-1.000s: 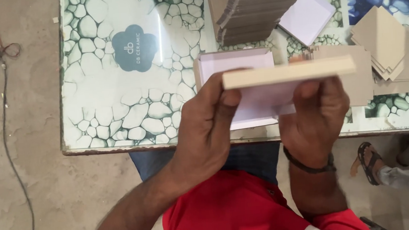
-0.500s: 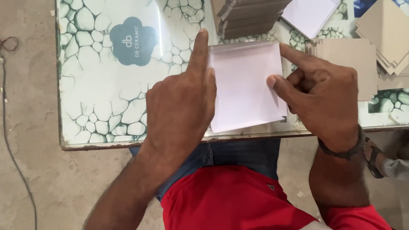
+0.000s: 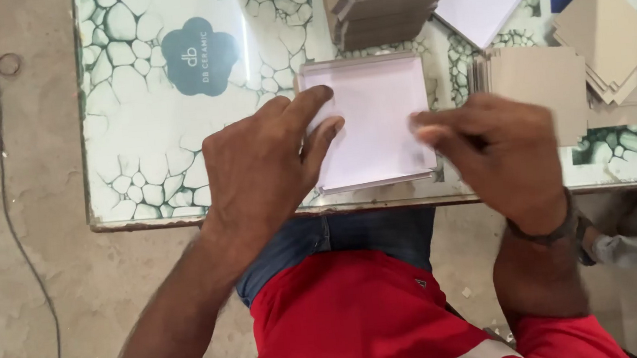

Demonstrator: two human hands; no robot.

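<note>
Hands flat on the white square box (image 3: 374, 116): left hand (image 3: 260, 169) presses its left edge with open fingers, right hand (image 3: 504, 151) rubs its right edge, grasping nothing.

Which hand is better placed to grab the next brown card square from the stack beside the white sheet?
Probably the right hand. It rests at the right edge of the white sheet, next to the stack of brown card squares. The left hand presses the sheet's left side, farther from that stack.
</note>
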